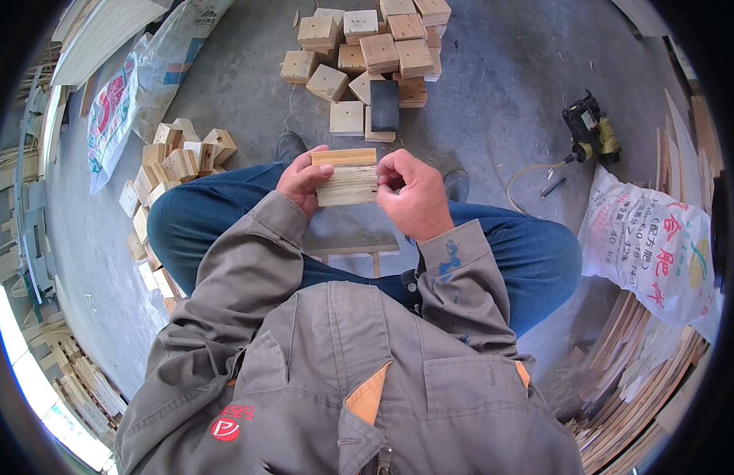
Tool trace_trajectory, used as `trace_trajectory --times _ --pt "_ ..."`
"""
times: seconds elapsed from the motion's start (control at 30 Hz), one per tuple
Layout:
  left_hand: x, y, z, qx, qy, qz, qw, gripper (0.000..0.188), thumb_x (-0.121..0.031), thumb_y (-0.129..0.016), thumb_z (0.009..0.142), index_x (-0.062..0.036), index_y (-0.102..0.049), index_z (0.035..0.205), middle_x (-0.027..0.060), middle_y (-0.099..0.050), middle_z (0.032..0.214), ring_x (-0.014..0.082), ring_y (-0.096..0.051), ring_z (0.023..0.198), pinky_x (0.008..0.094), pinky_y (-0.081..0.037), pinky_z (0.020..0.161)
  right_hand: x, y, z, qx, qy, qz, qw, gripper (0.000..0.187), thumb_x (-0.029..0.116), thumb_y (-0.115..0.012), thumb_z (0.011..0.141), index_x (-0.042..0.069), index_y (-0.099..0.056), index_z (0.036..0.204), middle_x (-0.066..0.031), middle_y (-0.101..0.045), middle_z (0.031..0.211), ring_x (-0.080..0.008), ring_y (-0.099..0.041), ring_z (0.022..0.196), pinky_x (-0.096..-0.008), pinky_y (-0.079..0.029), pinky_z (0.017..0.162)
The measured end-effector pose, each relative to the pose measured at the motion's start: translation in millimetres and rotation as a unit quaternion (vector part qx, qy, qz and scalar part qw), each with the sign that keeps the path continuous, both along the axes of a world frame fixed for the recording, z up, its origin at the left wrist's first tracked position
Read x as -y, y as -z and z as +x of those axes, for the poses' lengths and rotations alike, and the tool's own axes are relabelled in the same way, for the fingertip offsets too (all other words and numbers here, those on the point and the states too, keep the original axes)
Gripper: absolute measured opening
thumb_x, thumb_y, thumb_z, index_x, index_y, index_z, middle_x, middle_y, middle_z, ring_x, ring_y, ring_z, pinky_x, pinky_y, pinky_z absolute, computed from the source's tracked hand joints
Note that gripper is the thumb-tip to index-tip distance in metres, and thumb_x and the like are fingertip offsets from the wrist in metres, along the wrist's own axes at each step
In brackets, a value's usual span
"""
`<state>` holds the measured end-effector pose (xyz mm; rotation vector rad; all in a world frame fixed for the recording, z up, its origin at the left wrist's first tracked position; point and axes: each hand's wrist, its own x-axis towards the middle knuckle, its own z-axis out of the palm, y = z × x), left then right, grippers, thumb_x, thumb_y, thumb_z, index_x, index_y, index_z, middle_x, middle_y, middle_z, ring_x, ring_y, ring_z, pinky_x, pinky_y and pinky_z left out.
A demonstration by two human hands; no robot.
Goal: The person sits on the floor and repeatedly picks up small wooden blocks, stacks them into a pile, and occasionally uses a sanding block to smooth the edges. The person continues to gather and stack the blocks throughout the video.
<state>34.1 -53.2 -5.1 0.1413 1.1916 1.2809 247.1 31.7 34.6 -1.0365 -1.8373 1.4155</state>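
Observation:
Between my knees I hold up a wooden block (347, 184), its layered side showing, with a smoother yellowish piece along its far edge. My left hand (303, 182) is closed round the block's left end, thumb on the near face. At the right end, my right hand (413, 194) is closed, with curled fingers against the block's edge; its fingertips are partly hidden. Beyond my hands is a heap of wooden blocks (347, 118), several with small dark marks on top. A dark rectangular object (385, 105) rests at the heap's near side.
More wooden blocks (181, 165) are piled beside my left knee. At the far right a nail gun (592, 131) lies on the floor with a hose (512, 184). A printed white sack (652, 245) and stacked wood strips (644, 380) are right; a plastic sack (149, 87) is far left.

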Motion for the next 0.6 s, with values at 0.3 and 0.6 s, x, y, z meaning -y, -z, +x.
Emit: trace_trajectory --times 0.3,0.6 --pt "-1.3 -1.2 -0.7 0.029 -0.009 0.029 0.999 0.081 -0.014 -0.077 0.077 0.0049 -0.039 0.145 0.0222 -0.055 0.134 0.0345 -0.057 0.125 0.0466 -0.046 0.110 -0.8 -4.0 0.0 0.005 0.018 -0.002 1.000 0.018 -0.005 -0.063 0.075 0.003 -0.058 0.090 -0.0053 -0.057 0.072 -0.0124 -0.056 0.068 -0.0275 -0.048 0.063" --pt "-4.6 -15.4 -5.7 0.139 -0.019 0.060 0.988 0.068 -0.011 -0.071 0.078 0.0038 -0.044 0.138 0.0212 -0.059 0.129 0.0361 -0.061 0.120 0.0529 -0.051 0.105 -16.9 11.5 13.5 0.058 0.134 -0.037 0.989 0.020 0.000 -0.073 0.081 0.002 -0.064 0.099 -0.0084 -0.069 0.080 -0.0166 -0.064 0.069 -0.0310 -0.053 0.065"
